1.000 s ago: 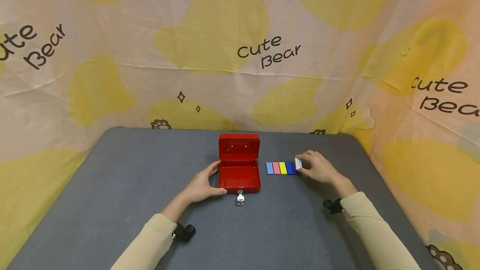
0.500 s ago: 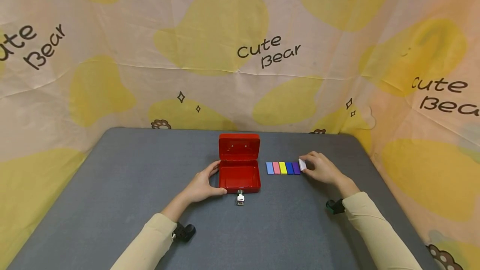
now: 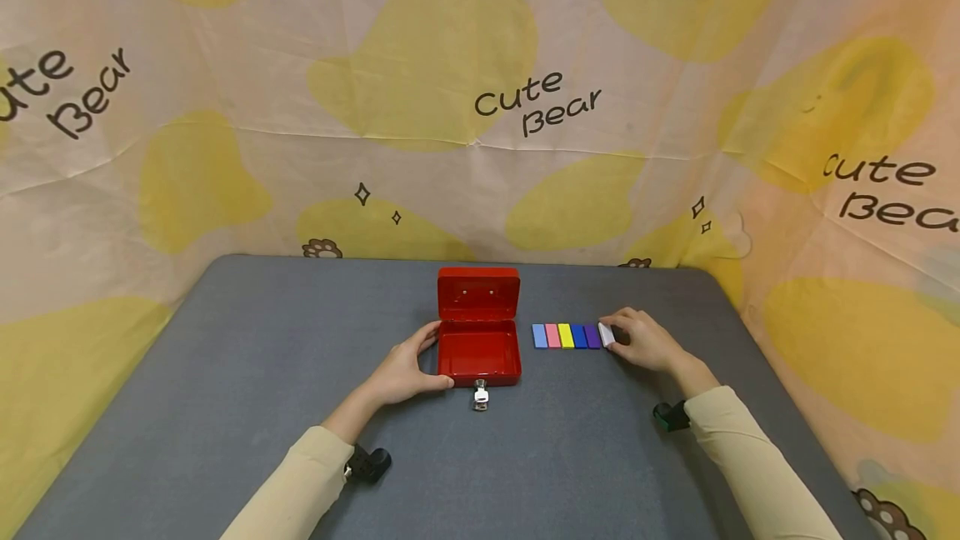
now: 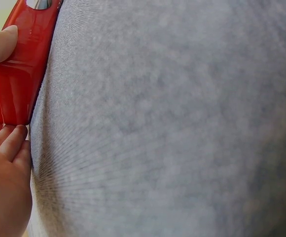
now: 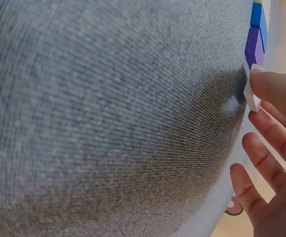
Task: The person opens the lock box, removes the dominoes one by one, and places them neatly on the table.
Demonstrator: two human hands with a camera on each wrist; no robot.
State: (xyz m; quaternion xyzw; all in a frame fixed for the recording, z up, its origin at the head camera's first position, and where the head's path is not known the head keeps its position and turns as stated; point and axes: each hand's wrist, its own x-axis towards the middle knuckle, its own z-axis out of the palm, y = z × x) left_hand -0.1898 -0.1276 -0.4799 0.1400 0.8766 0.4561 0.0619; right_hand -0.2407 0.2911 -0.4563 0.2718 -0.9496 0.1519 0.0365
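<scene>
A red metal cash box (image 3: 480, 380) stands with its lid raised at mid-table, its inside bare. My left hand (image 3: 401, 373) grips its near left corner, thumb on the front face and fingers against the left side; the left wrist view shows this thumb and fingers on the red wall (image 4: 16, 91). My right hand (image 3: 645, 342) pinches a white block (image 3: 606, 335) at the right end of a row of coloured blocks. Seen from the right wrist, the thumb lies on the white block (image 5: 253, 91), which is tilted beside the purple block (image 5: 254, 48).
The row holds light blue (image 3: 539, 337), pink (image 3: 552, 336), yellow (image 3: 566, 336), dark blue (image 3: 579, 336) and purple blocks side by side, right of the box. A silver latch (image 3: 481, 396) juts from the box front. A printed cloth (image 3: 420, 107) hangs behind the grey table (image 3: 300, 315).
My right hand has carried the white block a little to the right, from over the purple block to the row's end, and has lowered slightly. The left hand and box have stayed still.
</scene>
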